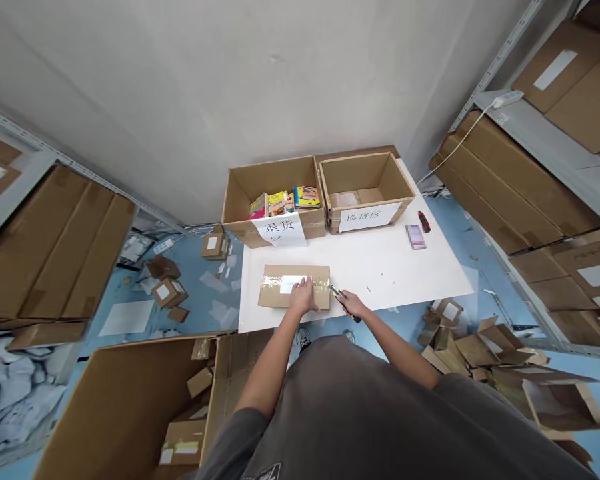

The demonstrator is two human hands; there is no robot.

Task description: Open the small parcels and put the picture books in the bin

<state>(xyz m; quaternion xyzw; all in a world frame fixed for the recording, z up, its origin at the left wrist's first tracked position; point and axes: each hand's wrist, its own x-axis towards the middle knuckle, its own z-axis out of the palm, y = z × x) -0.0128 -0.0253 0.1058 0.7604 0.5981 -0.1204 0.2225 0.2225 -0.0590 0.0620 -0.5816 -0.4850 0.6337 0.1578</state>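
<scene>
A small taped cardboard box (273, 293) lies on the white table (360, 267) near its front edge. A white label (288, 283) and clear shiny tape are on its top. My left hand (303, 297) rests on the box, beside and partly over the label, with fingers spread. My right hand (351, 305) is closed around a black and yellow box cutter (338, 292). The cutter's tip is at the box's right end, close to the tape; whether it touches cannot be made out.
Behind stand an open carton (235, 193) with several colourful books and another open carton (405, 190). A red and black tool (423, 221) and a pixelated purple item (415, 236) lie at right. A large carton (130, 400) holds smaller boxes at lower left.
</scene>
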